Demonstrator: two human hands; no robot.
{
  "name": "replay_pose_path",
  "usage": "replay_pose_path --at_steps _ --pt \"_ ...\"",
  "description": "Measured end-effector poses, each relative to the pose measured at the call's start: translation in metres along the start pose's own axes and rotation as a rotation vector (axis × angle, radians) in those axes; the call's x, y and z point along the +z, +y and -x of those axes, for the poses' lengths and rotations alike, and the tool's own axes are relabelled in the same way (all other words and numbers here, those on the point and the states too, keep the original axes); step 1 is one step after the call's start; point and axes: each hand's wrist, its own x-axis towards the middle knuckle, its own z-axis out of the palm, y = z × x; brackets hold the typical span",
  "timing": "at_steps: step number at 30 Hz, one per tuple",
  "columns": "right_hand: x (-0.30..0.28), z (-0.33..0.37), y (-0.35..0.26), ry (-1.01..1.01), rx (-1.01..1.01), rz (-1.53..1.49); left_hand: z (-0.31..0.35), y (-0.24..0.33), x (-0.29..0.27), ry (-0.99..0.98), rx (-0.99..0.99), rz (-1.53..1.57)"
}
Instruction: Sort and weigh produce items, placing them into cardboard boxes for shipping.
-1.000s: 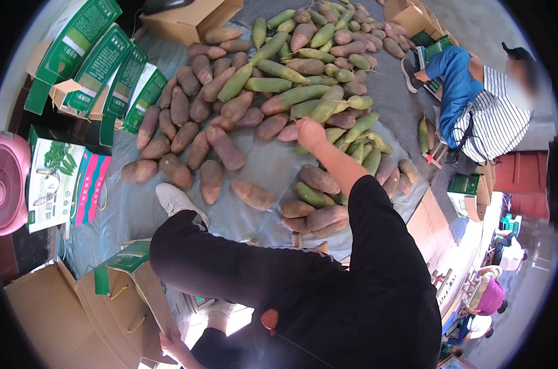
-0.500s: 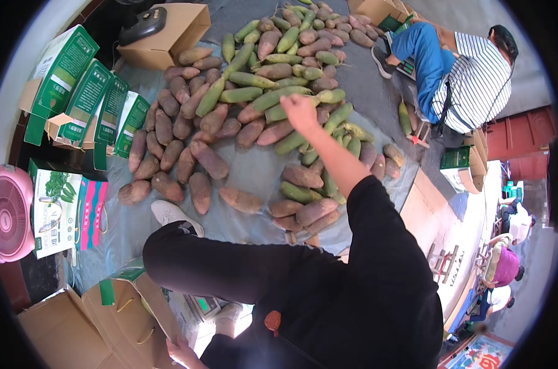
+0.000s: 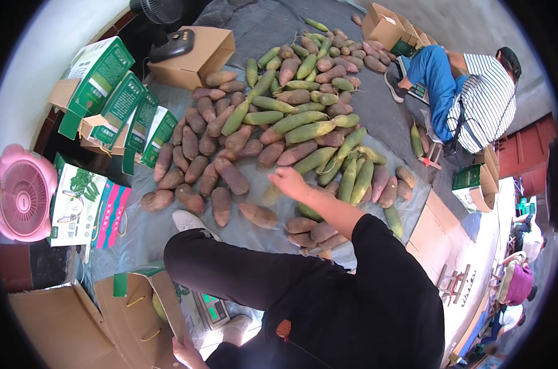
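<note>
A big pile of long fruits lies on a grey sheet (image 3: 137,230), some green (image 3: 310,131) and some reddish-brown (image 3: 231,175). My right hand (image 3: 288,181) reaches over the near middle of the pile. Its fingers are curled above a yellow-green fruit (image 3: 270,197), and the hand hides whether it grips that fruit. My left hand (image 3: 187,353) is low at the picture's bottom edge. It touches the flap of an open cardboard box (image 3: 128,307) beside a small scale (image 3: 212,307). My black-clad knee (image 3: 230,270) and white shoe (image 3: 190,220) sit between the two hands.
Green cartons (image 3: 113,101) and a pink fan (image 3: 22,194) line the left side. A brown box (image 3: 193,58) with a dark device on it stands at the back. A person in a striped shirt (image 3: 485,101) squats at the right by more boxes (image 3: 386,24).
My right hand has drawn back from the far green fruits to the near middle of the pile. The view has tilted, so the pile sits lower and larger.
</note>
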Motion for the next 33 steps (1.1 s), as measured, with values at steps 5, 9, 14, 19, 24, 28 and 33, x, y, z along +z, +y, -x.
replay_pose_path --at_steps 5,9,14,19,24,28,33 --pt "0.033 0.018 0.027 -0.115 -0.096 0.102 -0.004 0.003 0.01 0.044 0.041 0.088" --pt "0.055 0.015 0.017 -0.147 -0.11 0.205 0.008 -0.005 -0.007 0.075 -0.032 0.058" --pt "0.044 -0.015 0.02 -0.033 -0.325 0.269 0.003 0.011 -0.012 0.156 -0.116 0.102" --pt "0.02 -0.013 -0.092 -0.176 -0.335 0.065 0.012 0.006 -0.016 0.346 -0.077 0.147" --pt "0.018 0.016 -0.22 -0.273 -0.58 -0.086 0.025 -0.01 -0.015 0.462 -0.113 0.222" --pt "0.022 0.053 -0.312 -0.402 -0.826 -0.265 0.026 -0.01 -0.014 0.484 -0.133 0.34" --pt "0.078 0.111 -0.393 -0.8 -0.917 -0.841 0.024 -0.005 -0.018 0.479 -0.103 0.295"
